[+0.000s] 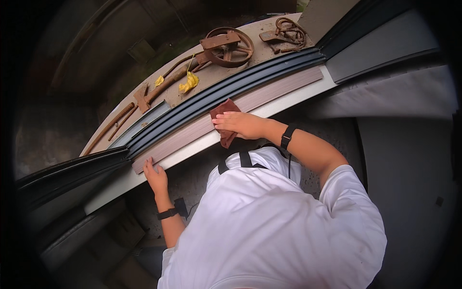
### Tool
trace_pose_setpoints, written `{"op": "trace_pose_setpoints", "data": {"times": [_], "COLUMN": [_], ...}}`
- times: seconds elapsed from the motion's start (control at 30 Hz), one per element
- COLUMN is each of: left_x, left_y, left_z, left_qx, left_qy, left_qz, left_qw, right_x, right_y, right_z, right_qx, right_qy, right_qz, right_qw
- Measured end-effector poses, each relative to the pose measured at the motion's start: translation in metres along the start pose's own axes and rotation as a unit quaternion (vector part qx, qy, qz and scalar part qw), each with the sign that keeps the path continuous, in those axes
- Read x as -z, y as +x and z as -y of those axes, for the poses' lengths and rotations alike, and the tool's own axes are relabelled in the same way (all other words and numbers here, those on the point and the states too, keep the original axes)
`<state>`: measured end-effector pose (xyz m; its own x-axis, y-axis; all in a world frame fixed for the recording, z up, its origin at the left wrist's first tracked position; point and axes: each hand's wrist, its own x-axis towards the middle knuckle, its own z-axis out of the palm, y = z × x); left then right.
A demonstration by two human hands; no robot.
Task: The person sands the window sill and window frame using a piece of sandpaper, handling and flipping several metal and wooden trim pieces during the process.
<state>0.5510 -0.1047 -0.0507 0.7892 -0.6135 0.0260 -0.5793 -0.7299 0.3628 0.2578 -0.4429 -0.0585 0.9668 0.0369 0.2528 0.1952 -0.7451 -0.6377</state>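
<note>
My right hand (240,124) lies across a folded reddish-brown cloth (225,140), its fingers close together and pressing the cloth onto a long, pale pinkish wood-grain strip (284,91). One end of the cloth hangs over the near edge. The strip lies along a white window sill (192,148). At the strip's left end, my left hand (156,177) rests its outstretched fingertips on the surface, the fingers somewhat apart and holding nothing. What is under my right palm is hidden.
A dark window track (231,79) runs behind the strip. On the ledge (263,60) beyond lie a rusty wheel (230,54), a hammer-like tool (159,93), rusty bent metal (288,36), a yellow leaf (189,82) and metal rods (115,120). A grey curtain (390,94) hangs at the right.
</note>
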Motion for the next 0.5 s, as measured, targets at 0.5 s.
{"op": "trace_pose_setpoints", "data": {"times": [0.5], "left_x": [-0.051], "left_y": [0.015], "left_z": [-0.182], "left_qx": [-0.152], "left_qy": [0.029], "left_qz": [0.062], "left_qw": [0.986], "right_x": [0.143], "right_y": [-0.227], "right_z": [-0.076], "right_qx": [-0.339], "right_qy": [-0.098], "right_qz": [-0.370], "right_qw": [0.859]}}
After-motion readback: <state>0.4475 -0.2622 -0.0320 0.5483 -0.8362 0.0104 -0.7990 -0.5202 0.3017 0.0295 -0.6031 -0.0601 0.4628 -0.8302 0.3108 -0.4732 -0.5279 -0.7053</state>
